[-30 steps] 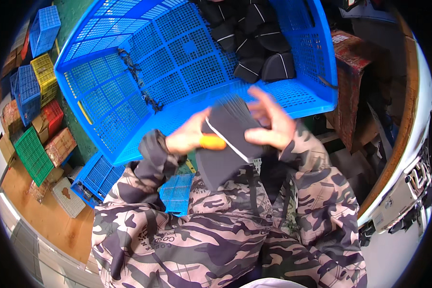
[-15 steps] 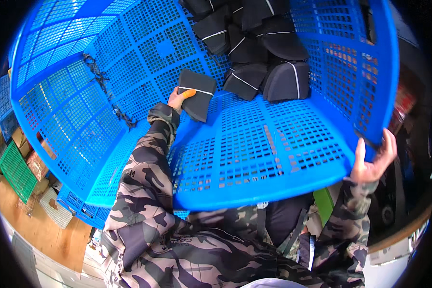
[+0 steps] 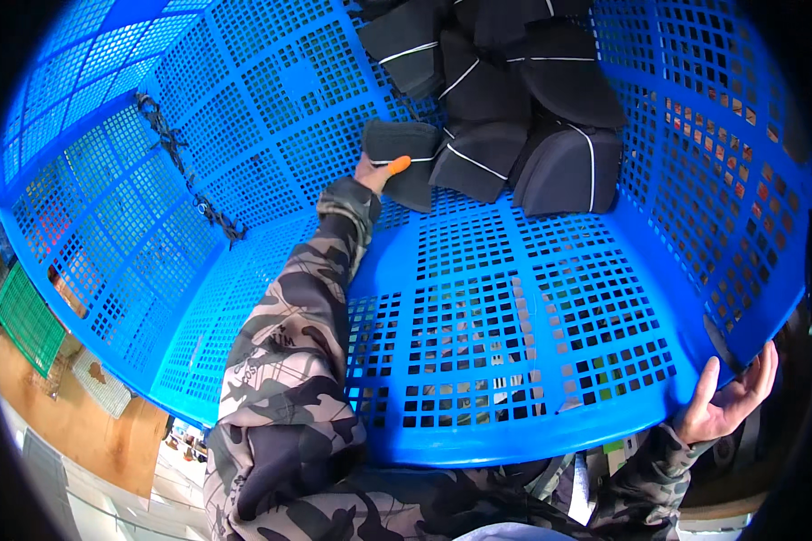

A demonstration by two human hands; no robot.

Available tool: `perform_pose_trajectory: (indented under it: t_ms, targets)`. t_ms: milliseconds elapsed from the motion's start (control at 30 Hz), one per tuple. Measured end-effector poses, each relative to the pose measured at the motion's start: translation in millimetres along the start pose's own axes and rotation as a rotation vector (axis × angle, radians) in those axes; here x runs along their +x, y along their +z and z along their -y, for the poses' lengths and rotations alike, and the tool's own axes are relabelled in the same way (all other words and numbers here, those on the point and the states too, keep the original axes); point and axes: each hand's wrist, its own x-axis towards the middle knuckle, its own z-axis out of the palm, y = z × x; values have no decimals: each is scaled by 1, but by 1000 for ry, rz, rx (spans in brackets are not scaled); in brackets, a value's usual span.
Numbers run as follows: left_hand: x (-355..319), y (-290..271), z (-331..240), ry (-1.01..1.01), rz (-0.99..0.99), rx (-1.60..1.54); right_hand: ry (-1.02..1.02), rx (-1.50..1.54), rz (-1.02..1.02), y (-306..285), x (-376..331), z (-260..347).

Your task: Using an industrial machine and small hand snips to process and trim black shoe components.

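My left hand [image 3: 375, 175], an orange cover on its thumb, grips a bundle of black foam-like pads [image 3: 400, 142] tied with a thin white band. This bundle is inside the large blue mesh basket [image 3: 514, 451], close to the left side of the pile. Several similar banded black bundles [image 3: 572, 171] lie stacked at the basket's far end. At the near right corner of the basket, my right hand [image 3: 729, 401] holds the rim, with the corner between its thumb and fingers. The undersides of both hands' grips are hidden.
Tangled black cord [image 3: 173, 149] runs along the basket's left inner wall. A dark strip [image 3: 720, 341] sits at the near right corner. Outside to the left are a green mesh tray [image 3: 29, 317] and a brown wooden surface [image 3: 86, 415].
My left hand has carried its bundle a little right, up against the pile. The basket now fills more of the view, and its near rim and my right hand appear lower.
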Motion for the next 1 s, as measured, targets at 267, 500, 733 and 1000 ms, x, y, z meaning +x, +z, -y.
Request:
perform_pose_trajectory:
  t_ms: [267, 500, 733, 1000]
  targets:
    - [-22, 43, -22, -407, -168, 60, -12, 7, -13, -3, -4, -7]
    - [-88, 13, -44, -225, -171, 1389, -88, 63, -22, -5, 10, 2]
    - [-216, 177, -212, 176, 121, 957, -83, 156, -81, 9, -33, -19]
    - [-415, 415, -294, 196, 606, 939, 654, 834, -50, -228, -227, -20]
